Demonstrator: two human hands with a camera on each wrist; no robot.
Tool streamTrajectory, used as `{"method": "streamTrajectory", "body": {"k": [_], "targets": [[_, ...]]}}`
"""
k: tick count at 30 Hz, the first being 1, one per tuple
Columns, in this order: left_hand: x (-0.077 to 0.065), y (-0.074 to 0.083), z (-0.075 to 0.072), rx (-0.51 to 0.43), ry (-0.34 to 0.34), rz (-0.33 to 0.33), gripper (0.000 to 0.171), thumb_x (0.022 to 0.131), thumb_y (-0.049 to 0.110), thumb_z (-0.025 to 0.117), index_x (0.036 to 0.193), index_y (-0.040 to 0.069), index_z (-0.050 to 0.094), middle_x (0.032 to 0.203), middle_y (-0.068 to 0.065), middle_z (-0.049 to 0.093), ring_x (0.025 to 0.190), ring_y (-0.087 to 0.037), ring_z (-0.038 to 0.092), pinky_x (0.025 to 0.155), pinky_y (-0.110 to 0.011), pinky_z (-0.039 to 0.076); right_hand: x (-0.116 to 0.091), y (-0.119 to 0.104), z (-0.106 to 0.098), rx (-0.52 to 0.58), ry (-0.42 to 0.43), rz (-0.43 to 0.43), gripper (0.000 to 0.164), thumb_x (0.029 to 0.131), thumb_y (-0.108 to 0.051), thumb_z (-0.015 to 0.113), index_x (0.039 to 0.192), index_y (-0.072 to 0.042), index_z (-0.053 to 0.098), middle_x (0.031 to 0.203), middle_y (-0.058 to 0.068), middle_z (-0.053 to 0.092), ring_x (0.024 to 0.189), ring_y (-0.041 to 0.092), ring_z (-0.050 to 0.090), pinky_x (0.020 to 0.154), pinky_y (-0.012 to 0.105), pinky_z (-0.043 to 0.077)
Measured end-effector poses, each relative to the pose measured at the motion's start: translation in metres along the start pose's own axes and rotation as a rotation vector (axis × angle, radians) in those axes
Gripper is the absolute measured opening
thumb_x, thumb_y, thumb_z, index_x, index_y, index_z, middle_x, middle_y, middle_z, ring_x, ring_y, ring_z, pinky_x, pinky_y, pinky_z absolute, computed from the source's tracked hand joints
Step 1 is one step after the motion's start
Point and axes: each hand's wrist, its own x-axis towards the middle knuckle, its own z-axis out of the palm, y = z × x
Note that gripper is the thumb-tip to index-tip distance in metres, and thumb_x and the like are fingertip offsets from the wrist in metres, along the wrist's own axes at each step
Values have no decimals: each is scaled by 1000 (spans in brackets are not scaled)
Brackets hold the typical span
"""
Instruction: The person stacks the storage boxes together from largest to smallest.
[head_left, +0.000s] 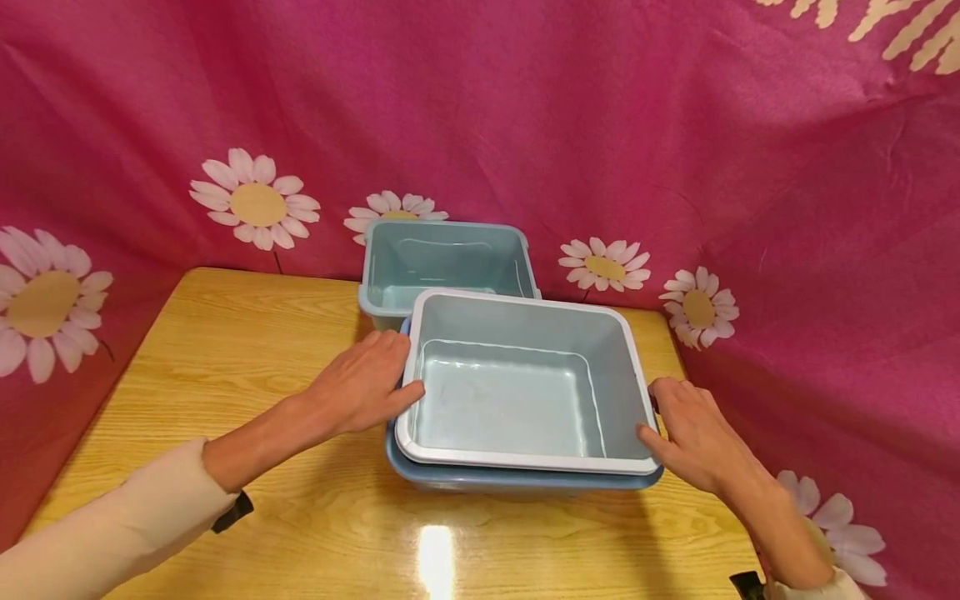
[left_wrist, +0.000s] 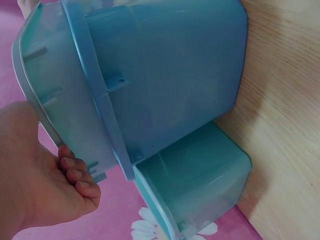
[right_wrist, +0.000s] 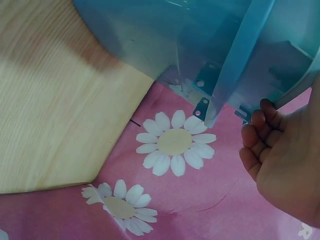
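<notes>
A pale grey plastic bin (head_left: 517, 400) with a white rim sits partway inside a blue plastic bin (head_left: 517, 477), its rim standing above the blue one. My left hand (head_left: 367, 379) grips the grey bin's left rim, thumb over the edge. On the opposite side my right hand (head_left: 697, 433) holds the right rim, thumb on top. The left wrist view shows curled fingers (left_wrist: 77, 175) under the grey bin's rim, with the blue bin (left_wrist: 170, 75) below. In the right wrist view, fingers (right_wrist: 257, 132) curl under the rim too.
Behind the nested pair stands a smaller teal bin (head_left: 450, 254), against the pink daisy-print cloth (head_left: 480, 108) that hangs around the table's back and sides. The bins stand on a wooden table (head_left: 247, 342). Light glares off its front.
</notes>
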Motion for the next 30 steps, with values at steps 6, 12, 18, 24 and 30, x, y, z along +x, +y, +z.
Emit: {"method": "streamTrajectory", "body": {"k": [6, 12, 18, 24, 30], "targets": [[0, -2, 3, 3, 9, 14, 44, 91, 31, 62, 114, -5, 55, 101, -14, 58, 91, -27, 52, 79, -39, 47, -1, -1, 3, 4, -36, 26, 27, 82, -22, 63, 100, -7, 50, 79, -2, 46, 76, 17, 42, 71, 38, 32], [1, -3, 7, -1, 12, 16, 41, 90, 31, 62, 110, -4, 56, 97, -12, 57, 88, -26, 52, 78, -38, 46, -1, 1, 6, -8, -30, 20, 27, 81, -22, 63, 99, -7, 49, 77, -3, 42, 78, 18, 43, 72, 39, 32], [1, -4, 9, 4, -5, 1, 41, 90, 31, 62, 111, -4, 55, 97, -11, 57, 87, -26, 51, 77, -37, 46, -2, 2, 9, -6, -41, 30, 29, 81, -23, 63, 100, -7, 49, 77, -4, 42, 77, 18, 43, 72, 38, 33], [1, -4, 13, 21, 5, 11, 37, 90, 31, 62, 104, -3, 56, 91, -10, 55, 85, -26, 51, 77, -38, 45, -3, 3, 11, -4, -47, 32, 29, 81, -23, 64, 101, -7, 49, 78, -4, 42, 78, 18, 43, 72, 39, 33], [0, -4, 15, 26, 7, 16, 38, 90, 31, 62, 104, -3, 56, 91, -10, 55, 84, -25, 50, 77, -38, 45, -3, 4, 14, -8, -39, 31, 30, 81, -23, 64, 102, -6, 50, 80, -3, 45, 80, 20, 45, 74, 39, 34]]}}
